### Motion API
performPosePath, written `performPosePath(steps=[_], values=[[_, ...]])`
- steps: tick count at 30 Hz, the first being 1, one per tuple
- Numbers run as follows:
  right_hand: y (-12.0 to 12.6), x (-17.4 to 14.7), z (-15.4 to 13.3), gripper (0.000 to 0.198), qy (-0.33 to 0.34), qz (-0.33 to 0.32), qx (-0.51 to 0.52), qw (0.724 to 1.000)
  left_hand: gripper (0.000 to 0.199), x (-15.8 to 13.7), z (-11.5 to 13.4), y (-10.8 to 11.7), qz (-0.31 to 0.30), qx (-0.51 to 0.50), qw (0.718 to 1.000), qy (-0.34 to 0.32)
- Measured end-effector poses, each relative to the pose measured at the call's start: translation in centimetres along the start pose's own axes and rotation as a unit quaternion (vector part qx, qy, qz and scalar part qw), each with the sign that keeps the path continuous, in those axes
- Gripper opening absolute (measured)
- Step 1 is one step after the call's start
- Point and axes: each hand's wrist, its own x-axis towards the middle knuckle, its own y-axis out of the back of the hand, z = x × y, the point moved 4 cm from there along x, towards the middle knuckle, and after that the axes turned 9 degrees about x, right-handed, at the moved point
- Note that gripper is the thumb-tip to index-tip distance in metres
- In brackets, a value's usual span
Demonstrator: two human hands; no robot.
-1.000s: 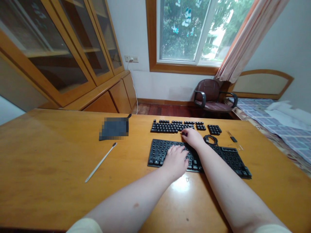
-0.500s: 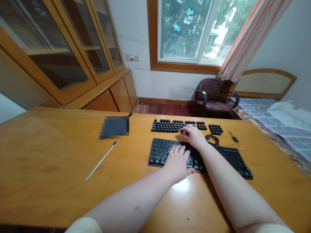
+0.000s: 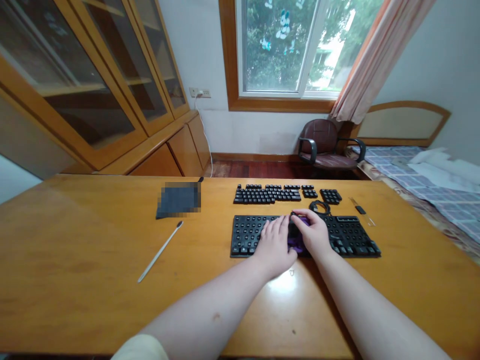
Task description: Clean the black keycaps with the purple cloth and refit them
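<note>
A black keyboard [image 3: 245, 234] lies on the desk, most of its keycaps off and the small switch stems showing. My left hand [image 3: 275, 245] rests flat on its middle, fingers stretched out and holding nothing. Beside it, my right hand [image 3: 313, 232] is over the keyboard, thumb and fingers pinched around a small dark piece that looks like a keycap [image 3: 292, 216]. Something purple [image 3: 298, 245] shows between the two hands; its kind and how it is held are unclear. Loose black keycaps [image 3: 268, 194] sit in rows behind the keyboard.
A coiled black cable [image 3: 318, 206] lies behind the keyboard. To the right is a small wire-ended tool [image 3: 360, 210]. On the left are a long white brush [image 3: 161, 252] and a dark pouch [image 3: 178, 200], partly blurred. The wooden desk [image 3: 93, 260] extends left.
My right hand has come back from the loose keycaps to the keyboard, beside my left hand. A keycap at the front row's right end is gone. The keyboard's right part now lies straighter.
</note>
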Motion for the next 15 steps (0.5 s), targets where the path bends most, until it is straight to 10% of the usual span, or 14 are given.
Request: performPosePath(steps=[15], values=[[-1.6, 0.2, 0.5, 0.014, 0.014, -0.154, 0.016, 0.988, 0.026, 1.0, -2.1, 1.2, 0.153, -0.262, 0.952, 0.048]])
